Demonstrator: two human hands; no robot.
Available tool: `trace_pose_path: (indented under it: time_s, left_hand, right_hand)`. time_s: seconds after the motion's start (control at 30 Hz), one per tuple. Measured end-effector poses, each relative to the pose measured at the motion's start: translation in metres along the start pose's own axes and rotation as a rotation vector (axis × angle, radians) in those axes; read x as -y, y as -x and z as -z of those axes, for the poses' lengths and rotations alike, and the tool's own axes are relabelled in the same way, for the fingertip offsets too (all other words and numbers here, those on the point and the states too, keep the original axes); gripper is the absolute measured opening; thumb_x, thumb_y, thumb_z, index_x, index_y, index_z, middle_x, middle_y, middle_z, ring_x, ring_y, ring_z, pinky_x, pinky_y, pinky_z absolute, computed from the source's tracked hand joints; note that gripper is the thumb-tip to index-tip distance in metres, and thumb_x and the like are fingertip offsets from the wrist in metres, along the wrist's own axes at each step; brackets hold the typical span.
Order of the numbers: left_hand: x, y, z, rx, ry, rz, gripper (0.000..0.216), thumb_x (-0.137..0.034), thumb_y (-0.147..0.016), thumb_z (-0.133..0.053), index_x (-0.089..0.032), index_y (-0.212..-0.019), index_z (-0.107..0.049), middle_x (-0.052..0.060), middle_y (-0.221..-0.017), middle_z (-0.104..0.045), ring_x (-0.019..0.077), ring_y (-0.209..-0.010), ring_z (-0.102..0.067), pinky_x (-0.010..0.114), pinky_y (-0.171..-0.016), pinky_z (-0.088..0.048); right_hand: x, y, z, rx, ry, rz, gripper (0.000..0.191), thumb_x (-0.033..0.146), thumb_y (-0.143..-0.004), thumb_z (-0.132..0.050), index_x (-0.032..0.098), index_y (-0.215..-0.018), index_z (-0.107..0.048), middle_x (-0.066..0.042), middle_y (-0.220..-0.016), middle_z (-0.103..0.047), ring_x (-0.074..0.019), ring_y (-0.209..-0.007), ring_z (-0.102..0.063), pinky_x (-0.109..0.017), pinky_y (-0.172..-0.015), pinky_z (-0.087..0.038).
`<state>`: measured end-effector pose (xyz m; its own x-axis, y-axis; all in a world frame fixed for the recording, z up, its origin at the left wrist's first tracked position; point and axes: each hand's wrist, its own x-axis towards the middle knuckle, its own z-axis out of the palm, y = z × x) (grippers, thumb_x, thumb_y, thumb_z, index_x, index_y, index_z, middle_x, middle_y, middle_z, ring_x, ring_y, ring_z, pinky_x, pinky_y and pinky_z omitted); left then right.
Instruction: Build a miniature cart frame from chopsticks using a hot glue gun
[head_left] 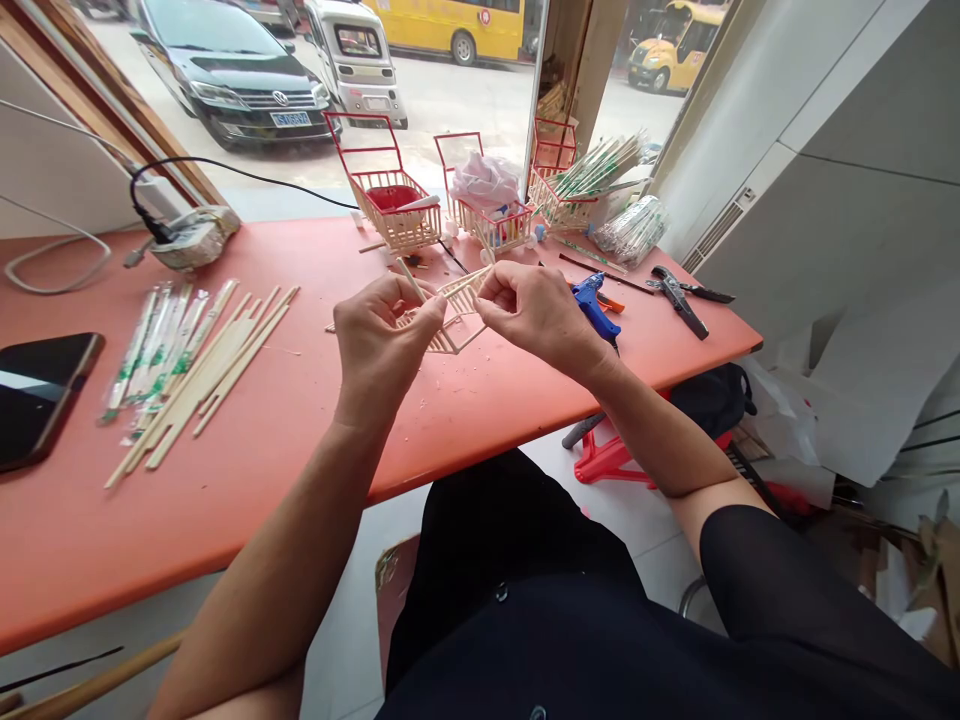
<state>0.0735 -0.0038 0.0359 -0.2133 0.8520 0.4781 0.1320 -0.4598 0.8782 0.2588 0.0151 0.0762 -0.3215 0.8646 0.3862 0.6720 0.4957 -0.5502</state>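
My left hand (379, 340) and my right hand (529, 310) both pinch a small frame of thin wooden sticks (457, 318), held just above the orange table (315, 420). The left fingers close on its left side and on a loose stick that pokes up past them. The right fingertips grip the frame's upper right edge. Several bare and wrapped chopsticks (191, 365) lie in a loose pile to the left of my hands.
Three small stick carts with red handles (390, 205) stand at the table's far edge. A blue glue gun (592, 305) and pliers (679, 298) lie to the right, a phone (37, 395) at the left, a power strip (191, 240) behind. Cars are parked outside.
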Motion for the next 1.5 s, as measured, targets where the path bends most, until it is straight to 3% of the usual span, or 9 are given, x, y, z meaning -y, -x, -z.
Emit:
trace_pose_path:
  time_s: [0.3, 0.6, 1.03, 1.2, 1.33, 1.4, 1.5]
  left_hand:
    - [0.003, 0.001, -0.001, -0.010, 0.008, 0.004, 0.018, -0.019, -0.078, -0.079, -0.020, -0.067, -0.065, 0.001, -0.082, -0.076, 0.0150, -0.074, -0.065, 0.032, -0.076, -0.053]
    - [0.002, 0.004, -0.001, -0.017, -0.040, -0.004, 0.020, -0.022, -0.079, -0.077, -0.022, -0.066, -0.061, 0.001, -0.084, -0.074, 0.0167, -0.080, -0.067, 0.034, -0.083, -0.055]
    - [0.008, 0.003, -0.001, -0.008, -0.107, -0.028, 0.021, -0.025, -0.079, -0.076, -0.023, -0.067, -0.058, 0.000, -0.080, -0.070, 0.0191, -0.082, -0.067, 0.034, -0.082, -0.054]
    - [0.009, 0.003, 0.002, -0.013, -0.086, -0.003, 0.020, -0.027, -0.080, -0.077, -0.023, -0.069, -0.060, 0.002, -0.087, -0.074, 0.0190, -0.084, -0.068, 0.033, -0.080, -0.056]
    - [0.009, 0.002, 0.009, -0.041, 0.000, 0.001, 0.020, -0.025, -0.078, -0.080, -0.021, -0.067, -0.063, 0.002, -0.083, -0.073, 0.0159, -0.077, -0.065, 0.031, -0.072, -0.052]
    - [0.007, 0.001, 0.011, -0.057, 0.048, -0.004, 0.020, -0.023, -0.077, -0.081, -0.020, -0.066, -0.064, 0.002, -0.082, -0.074, 0.0154, -0.077, -0.064, 0.031, -0.072, -0.051]
    - [0.006, 0.002, 0.015, -0.067, 0.089, -0.011, 0.018, -0.021, -0.076, -0.081, -0.020, -0.066, -0.065, 0.003, -0.083, -0.074, 0.0154, -0.079, -0.064, 0.032, -0.074, -0.051]
  right_hand:
    - [0.008, 0.001, 0.000, -0.003, 0.127, -0.056, 0.006, 0.018, -0.090, -0.069, 0.019, -0.085, -0.070, -0.003, -0.079, -0.071, -0.0189, -0.074, -0.056, -0.033, -0.073, -0.036]
    - [0.008, -0.001, -0.007, -0.033, 0.169, -0.051, 0.011, 0.015, -0.088, -0.072, 0.021, -0.082, -0.066, -0.004, -0.078, -0.068, -0.0227, -0.080, -0.060, -0.036, -0.079, -0.043]
    - [0.004, -0.001, -0.011, -0.042, 0.191, -0.023, 0.015, 0.018, -0.091, -0.073, 0.022, -0.081, -0.063, -0.005, -0.077, -0.064, -0.0231, -0.078, -0.057, -0.038, -0.079, -0.046]
    - [0.000, 0.003, 0.006, -0.079, 0.058, 0.014, 0.029, 0.040, -0.099, -0.078, 0.022, -0.083, -0.061, -0.003, -0.079, -0.064, -0.0207, -0.079, -0.054, -0.036, -0.079, -0.045]
    - [-0.023, 0.012, 0.021, -0.172, -0.126, -0.017, 0.043, 0.062, -0.103, -0.070, 0.022, -0.087, -0.062, -0.002, -0.081, -0.061, -0.0182, -0.082, -0.056, -0.033, -0.078, -0.044]
    - [-0.039, 0.017, 0.019, -0.156, -0.271, -0.071, 0.054, 0.075, -0.097, -0.070, 0.022, -0.087, -0.061, -0.001, -0.081, -0.060, -0.0166, -0.078, -0.055, -0.031, -0.072, -0.044]
    - [-0.058, 0.022, 0.006, -0.007, -0.564, -0.215, 0.072, 0.091, -0.081, -0.074, 0.020, -0.094, -0.066, -0.002, -0.084, -0.063, -0.0148, -0.073, -0.056, -0.029, -0.061, -0.043]
